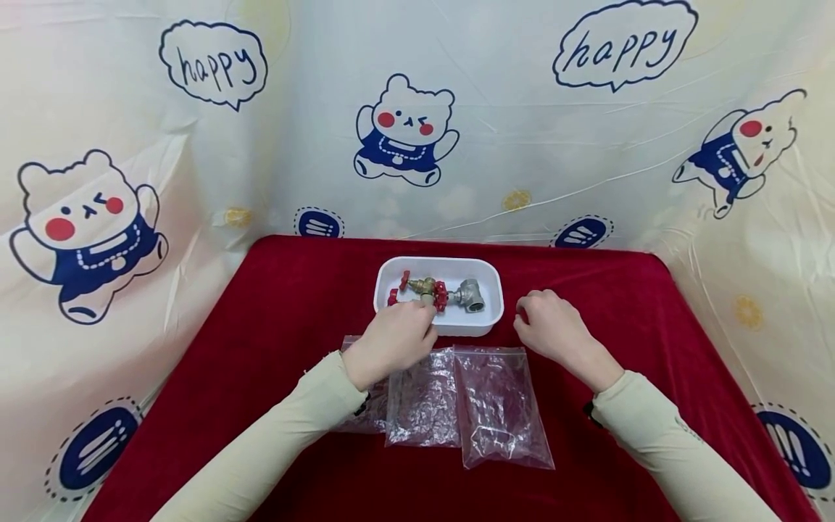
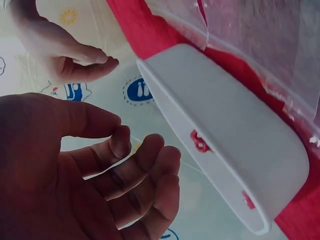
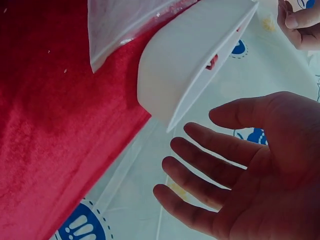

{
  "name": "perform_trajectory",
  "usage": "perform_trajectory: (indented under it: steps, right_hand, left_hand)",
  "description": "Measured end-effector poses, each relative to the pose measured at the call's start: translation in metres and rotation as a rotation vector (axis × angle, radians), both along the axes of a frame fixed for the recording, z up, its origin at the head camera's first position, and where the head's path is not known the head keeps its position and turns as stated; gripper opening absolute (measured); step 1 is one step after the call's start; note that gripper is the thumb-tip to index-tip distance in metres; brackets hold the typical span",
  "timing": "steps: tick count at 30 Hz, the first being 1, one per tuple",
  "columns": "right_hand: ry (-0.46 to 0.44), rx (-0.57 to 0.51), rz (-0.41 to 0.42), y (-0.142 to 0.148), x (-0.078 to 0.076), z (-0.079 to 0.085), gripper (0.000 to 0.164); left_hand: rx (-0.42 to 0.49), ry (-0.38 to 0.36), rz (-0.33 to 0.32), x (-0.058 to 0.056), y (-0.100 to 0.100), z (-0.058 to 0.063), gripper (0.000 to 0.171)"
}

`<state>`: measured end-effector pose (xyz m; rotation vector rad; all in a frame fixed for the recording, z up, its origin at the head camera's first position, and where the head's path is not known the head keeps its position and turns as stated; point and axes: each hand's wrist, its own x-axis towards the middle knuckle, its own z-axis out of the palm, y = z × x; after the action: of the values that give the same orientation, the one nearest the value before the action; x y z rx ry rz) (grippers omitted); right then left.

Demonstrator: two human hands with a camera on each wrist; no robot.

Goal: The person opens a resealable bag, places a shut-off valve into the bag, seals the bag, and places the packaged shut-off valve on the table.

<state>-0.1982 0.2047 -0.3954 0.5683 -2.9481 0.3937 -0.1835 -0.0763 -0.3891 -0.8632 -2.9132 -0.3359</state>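
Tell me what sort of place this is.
Probably a makeshift work or filming booth: cartoon-printed sheeting hangs around three sides of a red-covered table, where a white tray holds metal valves.

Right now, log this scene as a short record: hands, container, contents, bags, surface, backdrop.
Left hand: at the near left side of the tray, fingers loosely bent, nothing held
Right hand: beside the tray's right end, apart from it, nothing held
Container: one white tray
Contents: brass-coloured valve, grey metal fitting, red handles; exact count partly hidden
Bags: three clear bags, in front of the tray
Surface: red cloth
Backdrop: pale printed sheet
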Motion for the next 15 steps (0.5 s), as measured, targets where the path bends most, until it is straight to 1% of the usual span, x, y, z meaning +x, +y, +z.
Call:
perform_trajectory:
  steps: [4,6,10,15]
  right_hand:
    - [-0.014,0.021,0.017,-0.001,0.002,-0.006,0.010]
    - [-0.033,0.033,0.023,-0.001,0.002,-0.009,0.010]
    - [-0.088,0.047,0.028,-0.002,0.001,-0.014,0.011]
    - [-0.142,0.039,0.044,-0.007,0.001,-0.022,0.004]
  left_hand:
    - [-0.012,-0.025,-0.030,0.005,0.004,-0.007,0.011]
    - [-0.020,-0.039,-0.043,0.007,0.006,-0.012,0.013]
    - [-0.048,-0.063,-0.050,0.009,0.010,-0.021,0.016]
    - [-0.074,-0.073,-0.055,0.011,0.014,-0.030,0.014]
